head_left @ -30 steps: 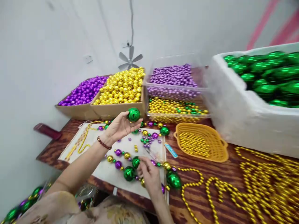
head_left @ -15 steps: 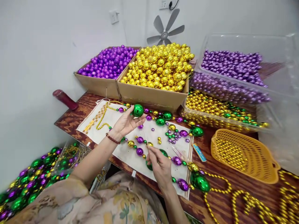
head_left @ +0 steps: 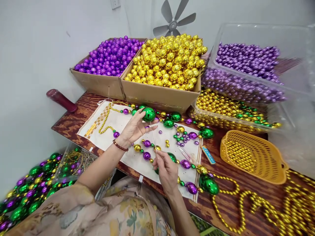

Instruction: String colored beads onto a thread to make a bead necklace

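A dark reddish-brown, wood-grained bench [head_left: 66, 121] stands against a pale wall [head_left: 36, 39], with a white cloth [head_left: 133, 167] spread on it under strings of purple, gold and green shiny beads [head_left: 147, 155]. Above the cloth, the person's left hand [head_left: 135, 127] pinches a large, glossy green ball [head_left: 149, 114]; the right hand [head_left: 167, 170] is closed on a thin, straight needle-like rod [head_left: 153, 134] slanting up to the ball's underside. Two brown cardboard boxes [head_left: 157, 96] heaped with purple and gold balls line the back, beside clear plastic bins [head_left: 231, 126] and an orange slotted basket [head_left: 267, 167]. A grey-bladed fan [head_left: 172, 25] is cut by the top edge, its lower blades partly hidden by the gold heap. Whether the rod's tip has entered the ball cannot be told. Gold bead strands [head_left: 242, 213] run out of view at right; the bins' right ends blur into paleness.
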The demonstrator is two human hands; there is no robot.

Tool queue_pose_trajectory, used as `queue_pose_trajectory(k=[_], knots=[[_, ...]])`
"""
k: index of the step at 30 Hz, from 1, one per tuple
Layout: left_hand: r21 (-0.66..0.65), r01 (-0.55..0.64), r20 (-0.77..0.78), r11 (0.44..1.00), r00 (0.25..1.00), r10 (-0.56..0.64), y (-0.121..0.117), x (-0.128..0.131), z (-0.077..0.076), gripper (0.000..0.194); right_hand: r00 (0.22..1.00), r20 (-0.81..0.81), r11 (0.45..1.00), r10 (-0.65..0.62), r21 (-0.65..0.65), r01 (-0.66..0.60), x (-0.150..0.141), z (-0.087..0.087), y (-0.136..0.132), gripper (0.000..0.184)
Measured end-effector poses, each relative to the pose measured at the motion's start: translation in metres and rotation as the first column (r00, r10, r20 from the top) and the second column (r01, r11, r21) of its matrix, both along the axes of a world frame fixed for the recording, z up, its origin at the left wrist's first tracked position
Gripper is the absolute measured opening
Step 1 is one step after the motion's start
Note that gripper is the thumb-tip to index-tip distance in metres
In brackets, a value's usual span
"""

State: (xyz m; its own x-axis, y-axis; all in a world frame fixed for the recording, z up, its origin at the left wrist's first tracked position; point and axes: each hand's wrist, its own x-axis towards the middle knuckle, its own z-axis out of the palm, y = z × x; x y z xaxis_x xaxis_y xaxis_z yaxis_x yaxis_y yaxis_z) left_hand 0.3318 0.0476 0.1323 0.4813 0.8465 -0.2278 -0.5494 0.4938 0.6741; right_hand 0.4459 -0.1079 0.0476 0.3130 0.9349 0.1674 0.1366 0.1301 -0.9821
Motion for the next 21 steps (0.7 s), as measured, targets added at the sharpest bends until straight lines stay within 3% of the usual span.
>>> queue_pose_trajectory(k=[7, 12, 15, 21], knots=[[0.173, 0.07, -0.026, 0.982, 0.997, -0.067, -0.012, 0.001, 0.001, 0.046, 0.999, -0.026, 0.999, -0.032, 0.017, 0.033, -0.001, -0.007, 0.009, 0.021], [0.244, 0.183, -0.098, 0.952, 0.982, -0.164, -0.025, 0.003, -0.012, 0.047, 0.996, -0.061, 0.998, -0.061, -0.014, 0.06, -0.002, -0.004, 0.019, 0.023], [0.272, 0.192, -0.149, 0.943, 0.977, -0.156, -0.034, 0.002, -0.02, 0.047, 0.994, -0.083, 0.997, -0.066, -0.045, 0.063, -0.003, 0.0, 0.02, 0.023], [0.329, 0.144, -0.253, 0.933, 0.966, -0.06, -0.046, -0.009, -0.035, 0.048, 0.967, -0.242, 0.986, 0.077, -0.128, -0.11, -0.008, 0.008, 0.015, 0.023]])
